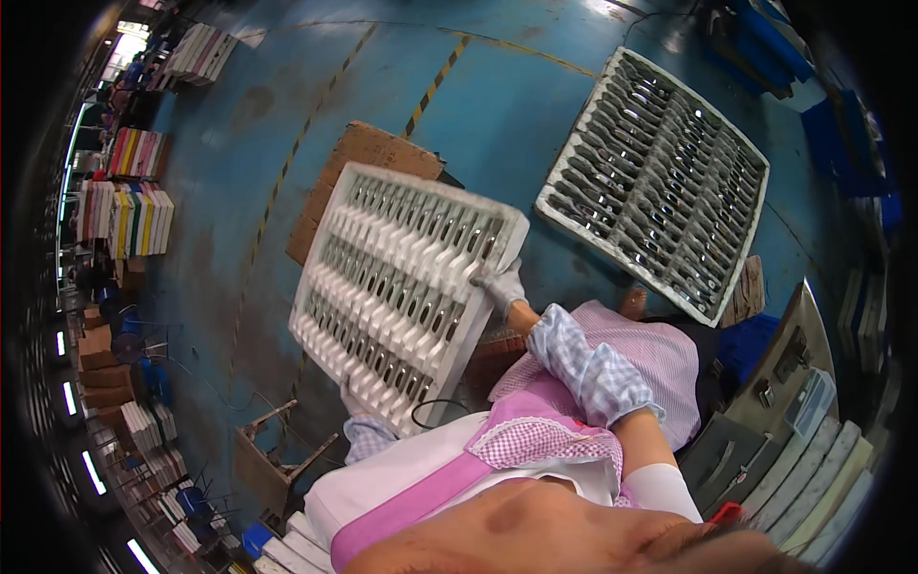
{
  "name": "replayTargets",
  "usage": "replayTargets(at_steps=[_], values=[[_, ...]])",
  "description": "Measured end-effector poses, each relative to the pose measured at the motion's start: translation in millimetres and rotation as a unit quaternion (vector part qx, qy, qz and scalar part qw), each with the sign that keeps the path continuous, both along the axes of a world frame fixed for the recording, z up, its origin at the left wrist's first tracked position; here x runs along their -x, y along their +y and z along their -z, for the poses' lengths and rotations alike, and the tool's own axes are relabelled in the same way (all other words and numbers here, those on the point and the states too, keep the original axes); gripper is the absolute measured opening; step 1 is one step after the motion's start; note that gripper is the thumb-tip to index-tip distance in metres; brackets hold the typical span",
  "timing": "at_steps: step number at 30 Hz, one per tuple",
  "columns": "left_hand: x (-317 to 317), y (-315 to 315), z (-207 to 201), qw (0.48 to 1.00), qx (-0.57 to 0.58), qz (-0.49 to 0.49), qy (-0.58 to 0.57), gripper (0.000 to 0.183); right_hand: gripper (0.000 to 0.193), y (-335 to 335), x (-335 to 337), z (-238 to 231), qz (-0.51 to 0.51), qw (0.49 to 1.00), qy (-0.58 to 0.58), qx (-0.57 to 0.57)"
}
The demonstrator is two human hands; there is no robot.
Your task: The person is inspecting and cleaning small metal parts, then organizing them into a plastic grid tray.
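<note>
I hold a white foam tray [402, 287] with many rows of slots, tilted in front of me above the blue floor. My right hand [499, 284], in a white glove, grips its right edge. My left hand [352, 402] is at the tray's lower corner and mostly hidden behind it; its checked sleeve shows just below. A second white tray [660, 182], its slots filled with dark metal parts, lies on the floor to the right, apart from both hands.
A brown cardboard box [373, 148] sits behind the held tray. A small wooden stool [277, 459] stands at lower left. Stacks of coloured flat items [134, 210] line the left side, grey trays [813, 469] the lower right, blue crates [765, 43] the upper right.
</note>
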State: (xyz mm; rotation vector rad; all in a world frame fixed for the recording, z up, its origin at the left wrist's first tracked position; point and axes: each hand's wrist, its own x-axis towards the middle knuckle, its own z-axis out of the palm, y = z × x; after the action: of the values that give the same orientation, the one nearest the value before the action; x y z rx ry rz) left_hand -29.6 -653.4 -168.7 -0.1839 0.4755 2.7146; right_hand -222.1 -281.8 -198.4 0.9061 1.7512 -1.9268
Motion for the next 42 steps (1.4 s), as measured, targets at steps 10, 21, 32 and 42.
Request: replayTargets(at_steps=[10, 21, 32, 42], values=[[89, -26, 48, 0.931, 0.218, -0.097, -0.277, 0.048, 0.084, -10, 71, 33, -0.507, 0.836, 0.161, -0.137], [245, -80, 66, 0.887, 0.397, -0.028, -0.235, 0.065, 0.044, 128, 42, 79, -0.506, 0.694, 0.413, -0.304], [235, -99, 124, 0.883, 0.33, -0.161, -0.291, 0.068, 0.033, 252, -27, -5, -0.498, 0.722, 0.232, -0.42], [266, 115, 258, 0.887, 0.235, -0.086, -0.387, 0.065, 0.041, 258, -60, -96, -0.078, 0.966, -0.103, -0.224]])
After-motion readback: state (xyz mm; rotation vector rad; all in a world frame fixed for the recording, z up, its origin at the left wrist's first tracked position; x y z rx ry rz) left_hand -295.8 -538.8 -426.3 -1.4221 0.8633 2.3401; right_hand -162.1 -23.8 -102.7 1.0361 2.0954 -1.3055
